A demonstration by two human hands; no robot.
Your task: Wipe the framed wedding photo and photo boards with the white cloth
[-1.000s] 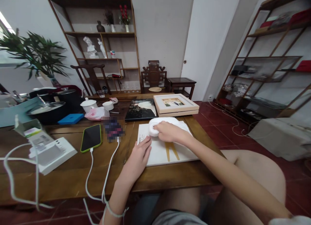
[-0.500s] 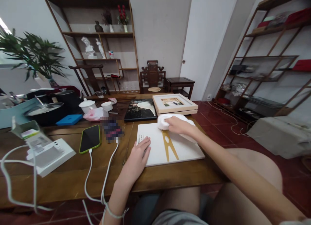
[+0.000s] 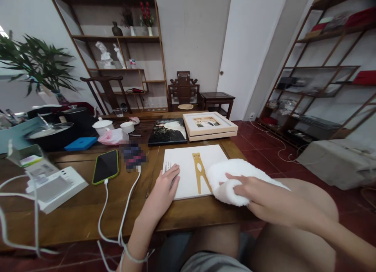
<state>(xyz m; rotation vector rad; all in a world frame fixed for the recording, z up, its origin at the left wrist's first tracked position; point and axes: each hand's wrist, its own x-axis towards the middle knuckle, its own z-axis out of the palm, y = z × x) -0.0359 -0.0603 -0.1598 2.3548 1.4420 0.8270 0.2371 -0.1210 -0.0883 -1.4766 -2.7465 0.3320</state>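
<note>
1. The two hands are apart. The left hand (image 3: 166, 186) lies palm down with its fingers extended over the left edge of a white panel (image 3: 183, 184), gripping nothing.
2. The right hand (image 3: 252, 193) is closed on a bunched fold of a fluffy white towel (image 3: 246, 168), its index finger stretched along the cloth.
3. The towel covers the panel's near right corner, and the rest of it trails off to the right, past the table edge and above the person's leg.
4. The panel lies flat near the front edge of a brown wooden table (image 3: 205, 217). A gold, two-legged piece (image 3: 197, 168) shows on its face, one leg partly behind the towel; whether it is fixed there or merely lying on top, I can't say for certain from this angle.
5. Just beyond the panel, side by side, lie a dark picture (image 3: 160, 132) with a white figure and a pale wooden frame (image 3: 225, 126) around a photo.
6. To the left, a phone (image 3: 106, 167) in a green case lies face up with a white cable (image 3: 100, 221) plugged in, next to a pixelated object (image 3: 133, 156).
7. Further left sit a white box (image 3: 57, 188), a flat blue box (image 3: 80, 143) and a dark pan (image 3: 49, 137).
8. Behind the table stands a carved wooden chair (image 3: 183, 90).
</note>
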